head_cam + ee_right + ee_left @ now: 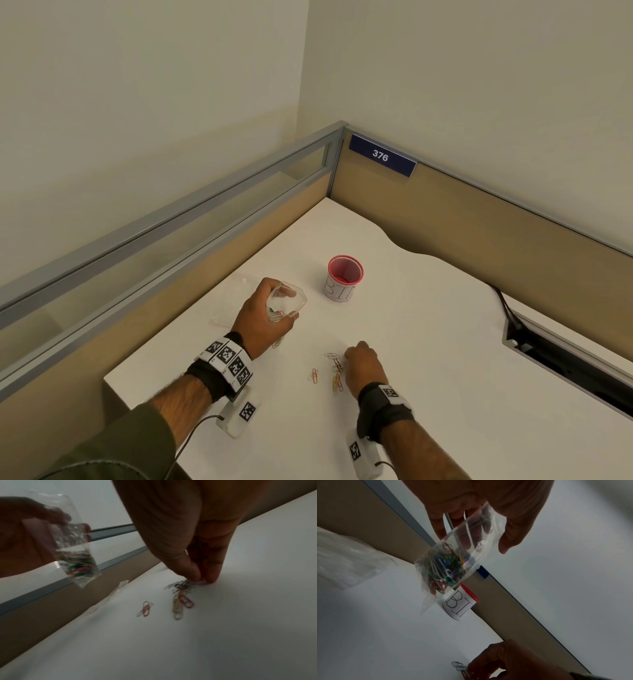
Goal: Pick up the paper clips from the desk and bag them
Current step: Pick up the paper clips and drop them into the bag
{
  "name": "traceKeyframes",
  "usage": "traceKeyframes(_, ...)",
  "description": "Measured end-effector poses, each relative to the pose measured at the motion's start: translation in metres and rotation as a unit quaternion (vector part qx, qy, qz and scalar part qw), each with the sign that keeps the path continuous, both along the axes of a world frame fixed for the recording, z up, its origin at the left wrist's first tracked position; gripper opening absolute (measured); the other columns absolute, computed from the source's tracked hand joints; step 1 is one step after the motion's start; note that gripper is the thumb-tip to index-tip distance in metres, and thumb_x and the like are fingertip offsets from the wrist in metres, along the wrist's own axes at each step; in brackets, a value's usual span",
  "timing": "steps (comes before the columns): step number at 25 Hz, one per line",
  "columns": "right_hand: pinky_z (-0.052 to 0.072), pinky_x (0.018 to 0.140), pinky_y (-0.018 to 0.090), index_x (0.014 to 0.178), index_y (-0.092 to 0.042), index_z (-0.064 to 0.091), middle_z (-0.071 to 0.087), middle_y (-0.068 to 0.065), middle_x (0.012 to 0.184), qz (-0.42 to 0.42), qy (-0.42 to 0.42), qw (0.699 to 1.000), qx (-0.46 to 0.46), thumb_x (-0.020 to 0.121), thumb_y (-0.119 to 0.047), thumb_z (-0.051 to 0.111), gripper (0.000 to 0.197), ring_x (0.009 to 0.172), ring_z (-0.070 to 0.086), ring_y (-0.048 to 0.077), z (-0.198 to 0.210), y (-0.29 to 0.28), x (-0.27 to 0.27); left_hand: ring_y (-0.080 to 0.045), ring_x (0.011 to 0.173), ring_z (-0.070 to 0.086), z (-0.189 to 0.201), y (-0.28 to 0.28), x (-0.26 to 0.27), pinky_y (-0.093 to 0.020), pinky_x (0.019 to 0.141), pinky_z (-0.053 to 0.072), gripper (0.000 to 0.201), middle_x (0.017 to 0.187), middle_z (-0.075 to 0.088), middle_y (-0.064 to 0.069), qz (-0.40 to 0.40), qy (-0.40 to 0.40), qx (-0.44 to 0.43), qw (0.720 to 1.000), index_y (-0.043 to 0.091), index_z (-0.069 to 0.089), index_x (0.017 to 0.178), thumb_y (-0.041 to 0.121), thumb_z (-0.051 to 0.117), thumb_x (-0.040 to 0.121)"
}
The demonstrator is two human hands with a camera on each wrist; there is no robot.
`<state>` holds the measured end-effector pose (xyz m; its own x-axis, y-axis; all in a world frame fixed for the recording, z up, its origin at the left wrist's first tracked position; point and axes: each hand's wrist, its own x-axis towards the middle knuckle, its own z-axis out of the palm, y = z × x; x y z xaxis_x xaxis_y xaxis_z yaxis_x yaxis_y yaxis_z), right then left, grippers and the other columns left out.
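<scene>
White surface runs into a corner of tan partition panels, with open room to the right of the hands. Left hand holds a clear bag of coloured clips above it, grip curled round the mouth. Right hand is down at the loose paper clips, fingertips pinched on the cluster. Beyond stands a red-rimmed cup.
</scene>
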<state>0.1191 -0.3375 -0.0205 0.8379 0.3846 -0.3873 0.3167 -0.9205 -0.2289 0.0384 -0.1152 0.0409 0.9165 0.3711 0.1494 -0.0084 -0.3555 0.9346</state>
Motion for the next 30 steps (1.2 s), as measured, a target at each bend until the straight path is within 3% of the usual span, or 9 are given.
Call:
traceKeyframes(4, 0.047, 0.094, 0.032, 0.114, -0.010, 0.062, 0.053, 0.012, 0.120, -0.002, 0.017, 0.999, 0.047, 0.089, -0.009, 0.052, 0.027, 0.111, 0.054, 0.028, 0.000, 0.003, -0.010, -0.007, 0.117, 0.059, 0.002, 0.000, -0.001, -0.009, 0.086, 0.046, 0.043, 0.115, 0.065, 0.012, -0.002, -0.003, -0.006, 1.000, 0.022, 0.054, 0.112, 0.010, 0.077, 0.078)
traceKeyframes(8, 0.047, 0.093, 0.031, 0.117, -0.009, 0.056, 0.050, 0.009, 0.119, -0.066, 0.043, 0.997, 0.024, 0.081, -0.028, 0.071, 0.044, 0.110, 0.056, 0.027, -0.003, -0.013, -0.025, -0.007, 0.118, 0.058, 0.004, 0.004, -0.001, -0.028, 0.093, 0.053, 0.043, 0.116, 0.064, 0.013, -0.012, -0.004, -0.011, 1.000, 0.022, 0.054, 0.112, 0.011, 0.077, 0.078)
traceKeyframes(11, 0.048, 0.091, 0.031, 0.113, -0.007, 0.057, 0.053, 0.012, 0.119, -0.083, 0.033, 0.995, 0.037, 0.087, -0.020, 0.062, 0.029, 0.107, 0.058, 0.028, -0.009, 0.003, -0.037, -0.007, 0.117, 0.058, 0.004, 0.006, -0.002, -0.032, 0.094, 0.053, 0.043, 0.116, 0.064, 0.013, -0.012, -0.004, -0.009, 1.000, 0.022, 0.053, 0.113, 0.012, 0.077, 0.078)
traceKeyframes(16, 0.047, 0.093, 0.030, 0.113, -0.011, 0.062, 0.059, 0.010, 0.120, -0.109, -0.005, 0.990, 0.092, 0.094, -0.020, 0.051, 0.024, 0.109, 0.058, 0.026, -0.002, 0.020, -0.017, -0.008, 0.117, 0.058, 0.008, 0.005, -0.004, -0.023, 0.092, 0.051, 0.044, 0.117, 0.063, 0.011, -0.010, -0.004, -0.008, 1.000, 0.021, 0.053, 0.114, 0.012, 0.077, 0.079)
traceKeyframes(20, 0.041, 0.101, 0.033, 0.130, -0.021, 0.053, 0.048, 0.004, 0.128, -0.028, 0.007, 0.994, 0.109, 0.089, -0.036, 0.060, 0.044, 0.122, 0.044, 0.024, -0.002, 0.022, -0.007, -0.008, 0.117, 0.058, 0.009, 0.009, -0.005, -0.015, 0.088, 0.049, 0.044, 0.117, 0.064, 0.011, 0.004, -0.002, -0.011, 1.000, 0.023, 0.052, 0.113, 0.012, 0.077, 0.079)
traceKeyframes(22, 0.041, 0.102, 0.034, 0.127, -0.027, 0.056, 0.047, 0.000, 0.128, 0.058, 0.029, 0.993, 0.095, 0.082, -0.039, 0.067, 0.048, 0.120, 0.041, 0.022, -0.008, 0.031, -0.012, -0.007, 0.117, 0.058, 0.009, 0.010, -0.005, -0.017, 0.089, 0.051, 0.043, 0.117, 0.064, 0.011, 0.009, -0.005, -0.010, 1.000, 0.023, 0.053, 0.113, 0.012, 0.077, 0.079)
traceKeyframes(25, 0.044, 0.095, 0.033, 0.113, -0.022, 0.063, 0.050, 0.001, 0.123, 0.165, 0.007, 0.984, 0.070, 0.082, -0.027, 0.066, 0.031, 0.114, 0.044, 0.024, -0.018, 0.037, -0.023, -0.008, 0.118, 0.058, 0.007, 0.010, -0.004, -0.023, 0.092, 0.052, 0.043, 0.117, 0.064, 0.011, 0.012, -0.003, -0.016, 1.000, 0.023, 0.053, 0.113, 0.012, 0.077, 0.079)
traceKeyframes(27, 0.047, 0.089, 0.032, 0.105, -0.018, 0.064, 0.053, 0.004, 0.117, 0.181, -0.020, 0.981, 0.069, 0.087, -0.017, 0.055, 0.020, 0.110, 0.049, 0.026, -0.020, 0.031, -0.022, -0.008, 0.118, 0.058, 0.006, 0.009, -0.003, -0.022, 0.091, 0.052, 0.043, 0.117, 0.064, 0.011, 0.014, -0.001, -0.015, 1.000, 0.022, 0.053, 0.113, 0.011, 0.077, 0.079)
traceKeyframes(30, 0.046, 0.088, 0.029, 0.103, -0.017, 0.064, 0.055, 0.003, 0.114, 0.161, -0.035, 0.983, 0.079, 0.088, -0.013, 0.051, 0.020, 0.109, 0.051, 0.024, -0.015, 0.015, -0.011, -0.009, 0.118, 0.058, 0.005, 0.008, -0.002, -0.024, 0.091, 0.052, 0.043, 0.117, 0.064, 0.012, 0.016, 0.001, -0.017, 1.000, 0.020, 0.053, 0.113, 0.010, 0.077, 0.079)
